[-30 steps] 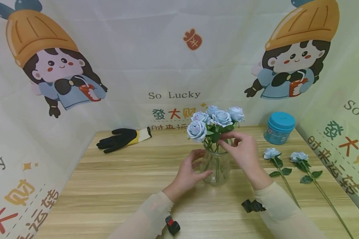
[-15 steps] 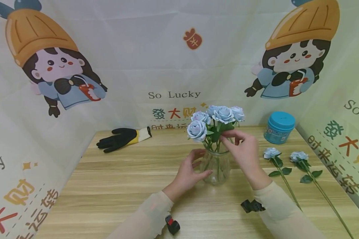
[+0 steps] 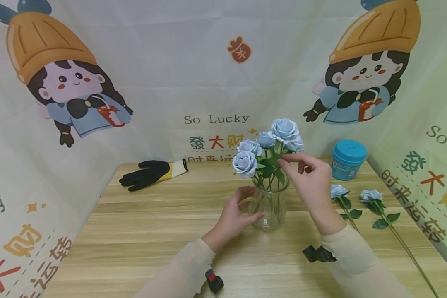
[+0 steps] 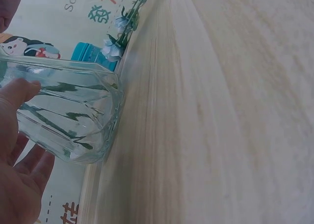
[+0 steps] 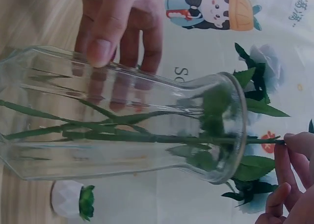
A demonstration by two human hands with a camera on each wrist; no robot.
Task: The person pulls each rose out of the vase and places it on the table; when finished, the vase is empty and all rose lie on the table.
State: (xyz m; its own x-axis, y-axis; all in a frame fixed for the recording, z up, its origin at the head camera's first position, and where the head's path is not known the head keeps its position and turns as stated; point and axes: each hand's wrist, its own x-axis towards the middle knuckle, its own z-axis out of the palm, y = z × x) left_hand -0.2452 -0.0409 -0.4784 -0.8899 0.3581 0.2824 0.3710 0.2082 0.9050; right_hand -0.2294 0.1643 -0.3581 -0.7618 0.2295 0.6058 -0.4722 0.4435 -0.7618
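A clear glass vase [image 3: 269, 217] stands on the wooden table with several pale blue roses [image 3: 244, 164] in it. My left hand [image 3: 234, 218] holds the vase at its left side, thumb in front and fingers behind, as the left wrist view also shows. My right hand [image 3: 312, 182] pinches one rose [image 3: 284, 130] between thumb and fingers, just above the vase's rim. That bloom stands highest in the bunch. In the right wrist view its stem [image 5: 267, 140] runs from the pinching fingertips down through the vase's mouth, among other green stems [image 5: 44, 115].
Two more roses lie on the table at the right, one nearer [image 3: 339, 191] and one farther out [image 3: 371, 195]. A blue lidded tub [image 3: 349, 160] stands at the back right. A black and yellow work glove [image 3: 149, 175] lies at the back left. Printed cloth [image 3: 164, 62] surrounds the table.
My right hand has moved up and slightly right, raising the pinched rose above the other blooms. The left hand and the vase have stayed in place.
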